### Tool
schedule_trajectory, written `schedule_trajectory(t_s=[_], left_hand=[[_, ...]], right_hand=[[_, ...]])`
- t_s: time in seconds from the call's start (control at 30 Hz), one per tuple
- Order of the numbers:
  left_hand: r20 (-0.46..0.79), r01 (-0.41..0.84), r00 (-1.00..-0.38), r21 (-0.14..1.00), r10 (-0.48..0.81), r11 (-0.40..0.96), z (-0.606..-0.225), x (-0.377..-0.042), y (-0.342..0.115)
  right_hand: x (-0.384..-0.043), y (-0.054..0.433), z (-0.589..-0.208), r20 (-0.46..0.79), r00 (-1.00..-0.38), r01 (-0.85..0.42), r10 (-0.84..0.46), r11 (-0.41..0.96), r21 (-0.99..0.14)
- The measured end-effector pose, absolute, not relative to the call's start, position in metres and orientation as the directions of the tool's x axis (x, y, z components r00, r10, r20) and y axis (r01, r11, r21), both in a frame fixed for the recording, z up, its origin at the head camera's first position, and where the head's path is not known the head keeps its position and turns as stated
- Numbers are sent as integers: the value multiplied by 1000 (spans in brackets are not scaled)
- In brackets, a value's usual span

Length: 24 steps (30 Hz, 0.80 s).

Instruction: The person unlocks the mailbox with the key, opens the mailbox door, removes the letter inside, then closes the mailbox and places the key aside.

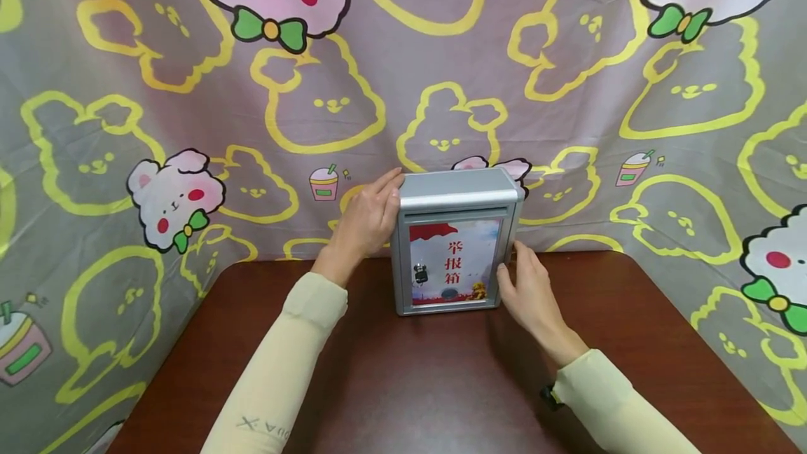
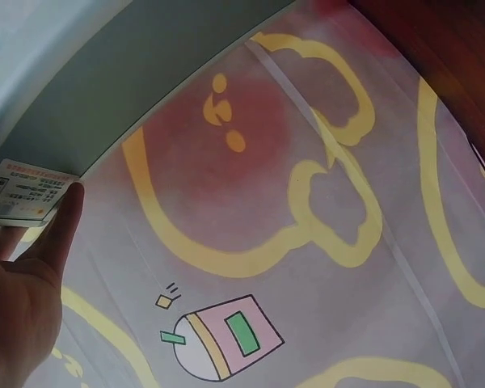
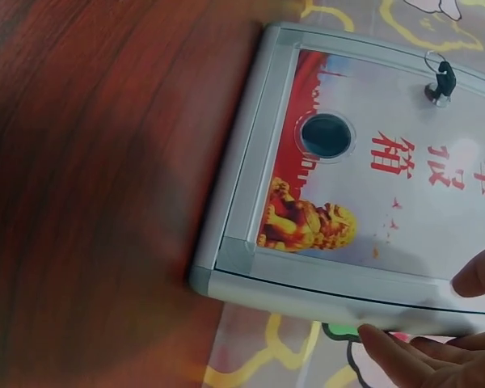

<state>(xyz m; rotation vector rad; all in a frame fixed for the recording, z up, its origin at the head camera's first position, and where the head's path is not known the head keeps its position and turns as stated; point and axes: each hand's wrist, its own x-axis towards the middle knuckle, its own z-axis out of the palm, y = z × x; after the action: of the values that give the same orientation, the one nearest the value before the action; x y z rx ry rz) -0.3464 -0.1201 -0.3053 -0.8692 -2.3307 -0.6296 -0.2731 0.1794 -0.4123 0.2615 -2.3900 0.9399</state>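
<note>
A silver-grey metal report box (image 1: 457, 191) stands upright on the table, its front panel (image 1: 476, 244) printed with red Chinese characters. A black-headed key (image 3: 445, 78) on a ring sits in the lock at the panel's left side. Low on the panel is a round dark window (image 3: 326, 135). My left hand (image 1: 368, 216) lies against the box's upper left side with fairly straight fingers, beside a small printed label (image 2: 28, 192). On the lower right side, my right hand (image 1: 528, 289) holds the edge, thumb on the front frame and fingers along the side.
Dark reddish-brown tabletop (image 1: 403, 384) extends in front of the box and to both sides. Right behind it hangs a grey-pink cloth (image 1: 391, 54) with yellow cartoon outlines, which also closes off the left and right sides.
</note>
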Motion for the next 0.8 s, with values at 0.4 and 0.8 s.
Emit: schedule_trajectory(t_s=[0.4,0.8], left_hand=[[671,686,-625,227,400,691,-306,-345,-115],[675,696,-618,229,404,681,-308,-347,-115]], right_hand=[[-266,177,-404,547,-837,-339,5,780,-526],[-268,177,-406,502,-864,-324,-19,786,-527]])
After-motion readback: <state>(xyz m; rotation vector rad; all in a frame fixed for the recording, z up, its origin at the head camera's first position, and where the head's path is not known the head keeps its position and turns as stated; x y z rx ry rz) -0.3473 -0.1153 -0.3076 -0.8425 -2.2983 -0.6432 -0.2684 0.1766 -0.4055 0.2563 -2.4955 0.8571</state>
